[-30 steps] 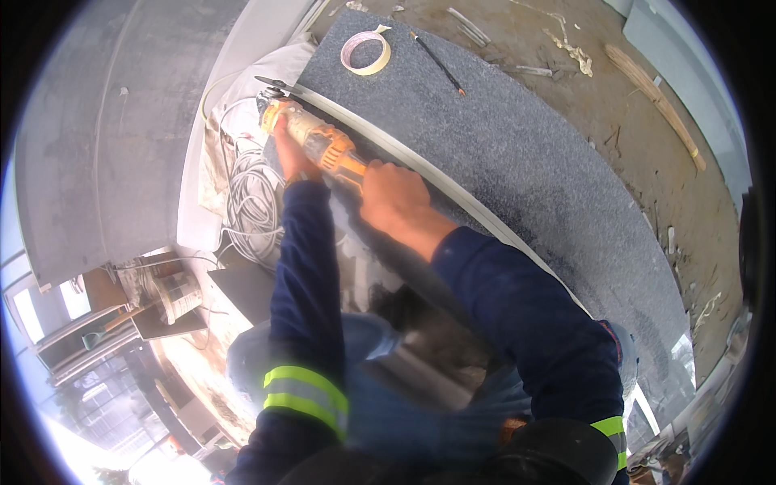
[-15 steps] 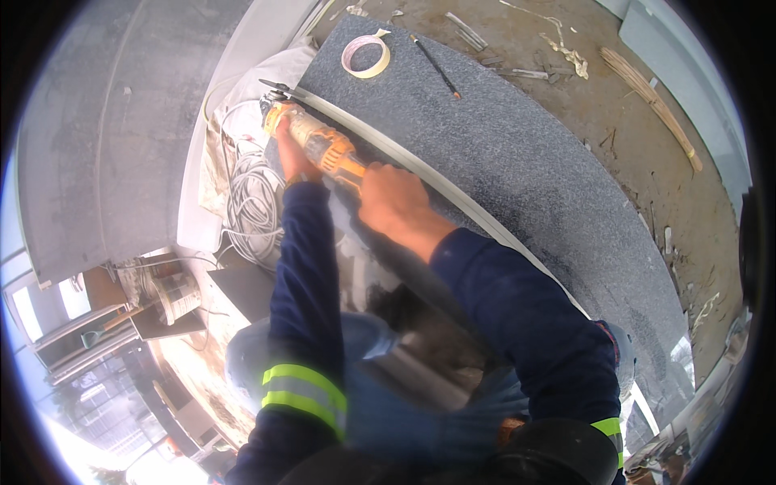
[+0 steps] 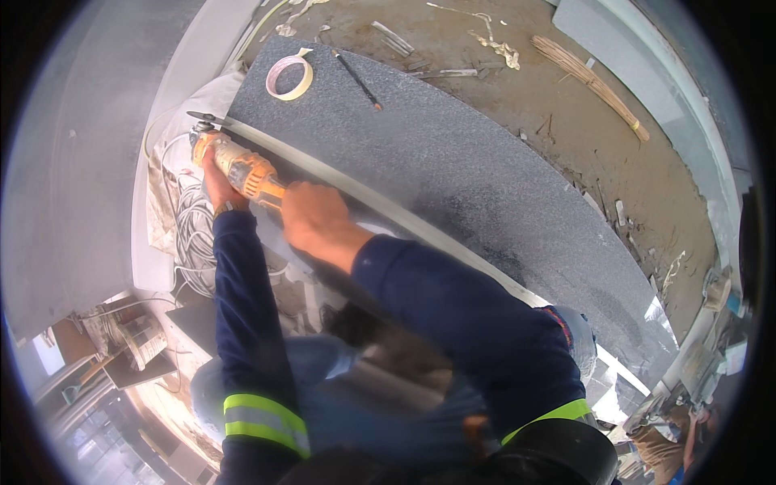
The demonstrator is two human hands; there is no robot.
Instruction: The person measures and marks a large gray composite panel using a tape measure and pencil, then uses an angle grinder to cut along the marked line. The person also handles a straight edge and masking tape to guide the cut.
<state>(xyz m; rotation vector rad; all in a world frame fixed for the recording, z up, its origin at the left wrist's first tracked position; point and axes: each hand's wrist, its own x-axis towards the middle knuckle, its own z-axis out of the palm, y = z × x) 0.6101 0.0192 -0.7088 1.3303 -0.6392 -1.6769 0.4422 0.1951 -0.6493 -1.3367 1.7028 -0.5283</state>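
Observation:
An orange and grey angle grinder (image 3: 257, 179) is held in both my hands at the near left end of a speckled dark grey stone slab (image 3: 420, 153). My left hand (image 3: 220, 182) is closed around the grinder's front body, close behind its head. My right hand (image 3: 315, 217) wraps the rear handle. The thin dark disc (image 3: 204, 118) is at the left end of the slab's pale near edge (image 3: 356, 178); whether it touches the stone I cannot tell. Dust hazes the area around the tool.
On the slab lie a masking tape roll (image 3: 289, 78) and a dark pencil (image 3: 356, 79). A coiled grey cable (image 3: 194, 230) is left of my left forearm. Beyond the slab are a stick broom (image 3: 590, 85) and scraps. A bucket (image 3: 144, 339) stands lower left; another person (image 3: 663, 449) is lower right.
The whole view has shifted, so slab, tape and grinder appear farther left and the tape lower. Both hands keep their grip on the grinder, which stays at the same end of the slab.

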